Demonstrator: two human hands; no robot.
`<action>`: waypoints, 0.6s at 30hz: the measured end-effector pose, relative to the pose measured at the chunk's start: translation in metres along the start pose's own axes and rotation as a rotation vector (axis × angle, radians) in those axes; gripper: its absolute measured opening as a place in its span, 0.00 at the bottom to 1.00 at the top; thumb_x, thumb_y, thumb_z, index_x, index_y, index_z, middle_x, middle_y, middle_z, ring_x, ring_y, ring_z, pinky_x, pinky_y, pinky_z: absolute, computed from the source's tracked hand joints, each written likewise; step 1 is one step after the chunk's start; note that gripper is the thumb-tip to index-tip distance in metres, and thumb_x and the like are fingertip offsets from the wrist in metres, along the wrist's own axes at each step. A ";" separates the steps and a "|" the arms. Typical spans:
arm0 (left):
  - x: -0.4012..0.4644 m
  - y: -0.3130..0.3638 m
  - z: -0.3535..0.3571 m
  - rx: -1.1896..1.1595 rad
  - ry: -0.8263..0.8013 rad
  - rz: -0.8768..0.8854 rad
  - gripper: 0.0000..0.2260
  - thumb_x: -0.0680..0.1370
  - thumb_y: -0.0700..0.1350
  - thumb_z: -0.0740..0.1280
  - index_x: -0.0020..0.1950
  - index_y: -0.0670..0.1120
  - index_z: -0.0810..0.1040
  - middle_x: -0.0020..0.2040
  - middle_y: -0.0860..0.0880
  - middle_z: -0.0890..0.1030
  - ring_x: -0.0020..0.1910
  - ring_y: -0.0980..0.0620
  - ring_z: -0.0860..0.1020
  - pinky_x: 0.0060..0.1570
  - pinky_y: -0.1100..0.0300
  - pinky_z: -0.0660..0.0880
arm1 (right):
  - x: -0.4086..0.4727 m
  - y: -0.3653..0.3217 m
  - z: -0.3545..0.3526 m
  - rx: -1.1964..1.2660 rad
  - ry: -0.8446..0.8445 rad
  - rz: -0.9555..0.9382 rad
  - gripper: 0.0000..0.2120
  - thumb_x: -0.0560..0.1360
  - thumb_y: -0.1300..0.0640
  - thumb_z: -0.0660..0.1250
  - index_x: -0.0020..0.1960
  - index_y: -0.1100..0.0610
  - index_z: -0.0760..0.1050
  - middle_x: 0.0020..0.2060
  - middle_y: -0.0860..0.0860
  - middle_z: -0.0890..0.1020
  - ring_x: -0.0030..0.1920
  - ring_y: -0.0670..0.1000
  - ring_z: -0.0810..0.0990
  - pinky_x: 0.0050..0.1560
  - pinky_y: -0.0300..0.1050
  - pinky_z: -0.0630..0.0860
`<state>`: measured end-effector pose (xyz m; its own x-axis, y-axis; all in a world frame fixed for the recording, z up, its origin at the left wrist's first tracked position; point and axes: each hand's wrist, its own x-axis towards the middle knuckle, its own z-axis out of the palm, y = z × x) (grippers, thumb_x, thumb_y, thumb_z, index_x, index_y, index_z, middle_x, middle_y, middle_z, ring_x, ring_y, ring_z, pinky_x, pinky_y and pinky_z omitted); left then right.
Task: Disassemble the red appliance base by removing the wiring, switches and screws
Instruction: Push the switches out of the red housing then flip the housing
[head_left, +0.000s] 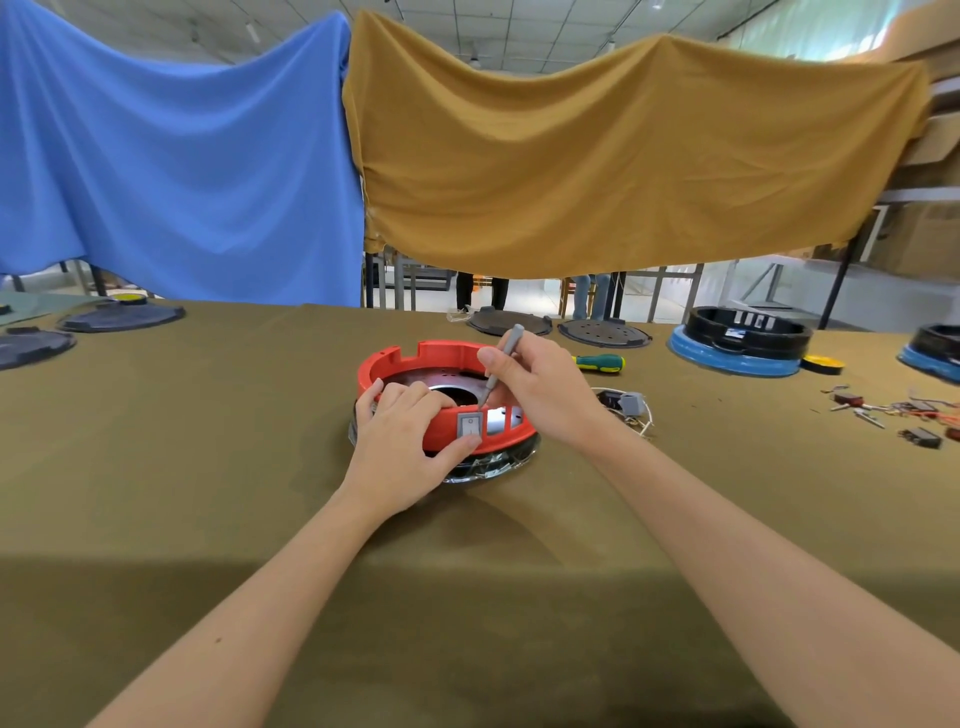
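Head view is showing the red appliance base (447, 400) sitting near the middle of the bench (208, 441), a little toward its far edge, on top of a dark ring with a shiny rim. The left hand (410, 447) is gripping the near-left wall of the base: its fingers (415, 397) are curling over the rim into the inside, while the thumb is pressing on the outer wall just under the grey switch (470, 427), which is sitting in the near wall beside two open slots. The right hand (545, 387) is pinching a slim grey screwdriver (500, 366) between thumb and fingers, pen-fashion, its shaft slanting down into the base; the tip seems to be meeting the inner side of the wall just above the switch, though the exact contact point is too small to tell.

Beside the base toward the right edge, a loose grey part with wires (626, 408) is lying on the bench, and a green-and-yellow screwdriver (600, 362) is lying just behind the right hand. Small removed parts (893, 415) are lying scattered near the right edge. Black-and-blue bases (740, 340) and dark round plates (602, 332) are resting along the far edge.
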<state>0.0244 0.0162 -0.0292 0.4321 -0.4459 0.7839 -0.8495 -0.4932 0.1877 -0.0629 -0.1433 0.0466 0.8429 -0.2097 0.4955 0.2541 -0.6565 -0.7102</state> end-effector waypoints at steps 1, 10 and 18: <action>0.000 0.000 0.000 0.000 -0.001 0.000 0.21 0.73 0.66 0.59 0.52 0.52 0.78 0.46 0.57 0.75 0.52 0.53 0.73 0.70 0.52 0.52 | 0.000 0.001 0.000 0.020 0.011 0.009 0.12 0.82 0.50 0.63 0.45 0.57 0.74 0.36 0.53 0.85 0.35 0.47 0.84 0.41 0.43 0.79; 0.000 -0.002 0.001 -0.021 0.005 -0.006 0.19 0.73 0.66 0.61 0.51 0.53 0.77 0.46 0.58 0.75 0.52 0.55 0.71 0.70 0.56 0.48 | 0.001 0.001 0.000 0.008 -0.001 -0.019 0.13 0.82 0.50 0.63 0.45 0.58 0.74 0.35 0.51 0.84 0.34 0.44 0.84 0.33 0.31 0.74; 0.001 -0.002 0.002 -0.026 0.016 -0.003 0.19 0.73 0.66 0.60 0.51 0.53 0.77 0.46 0.59 0.74 0.52 0.55 0.71 0.70 0.56 0.49 | 0.008 0.001 -0.003 -0.080 -0.079 -0.038 0.14 0.82 0.49 0.63 0.47 0.60 0.76 0.35 0.52 0.84 0.34 0.44 0.83 0.35 0.33 0.75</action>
<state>0.0270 0.0152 -0.0304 0.4298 -0.4324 0.7926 -0.8559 -0.4748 0.2051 -0.0577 -0.1477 0.0517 0.8691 -0.1275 0.4779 0.2506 -0.7195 -0.6477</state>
